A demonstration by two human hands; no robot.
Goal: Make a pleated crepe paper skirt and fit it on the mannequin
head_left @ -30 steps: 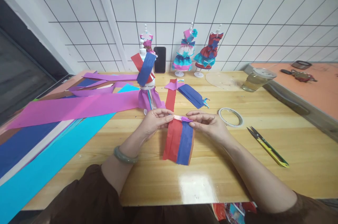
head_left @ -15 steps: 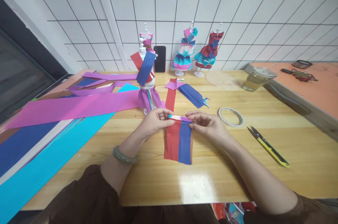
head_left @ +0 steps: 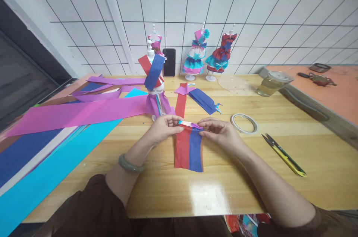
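Observation:
Between my hands is a piece of red and blue crepe paper (head_left: pixel 183 151), its top edge bunched with a narrow pleated strip (head_left: pixel 190 124) in blue, white and purple. My left hand (head_left: pixel 165 129) pinches the left end of that edge. The right end is pinched by the fingers of my right hand (head_left: pixel 219 132). The paper hangs down toward the wooden table (head_left: pixel 151 192). Just beyond my left hand stands a small mannequin (head_left: pixel 157 91) with a pink skirt and crossed red and blue strips on its chest.
Pink, blue, white and turquoise paper strips (head_left: pixel 84 116) cover the left side. A tape roll (head_left: pixel 244 123) and thread snips (head_left: pixel 283 155) lie to the right. Behind are a folded blue paper piece (head_left: pixel 203 101), a phone (head_left: pixel 169 62), dressed mannequins (head_left: pixel 195 54) and a cup (head_left: pixel 274 83).
The hanging red and blue paper has shifted very slightly, its lower edge now a little higher. Both hands keep their pinch in nearly the same place.

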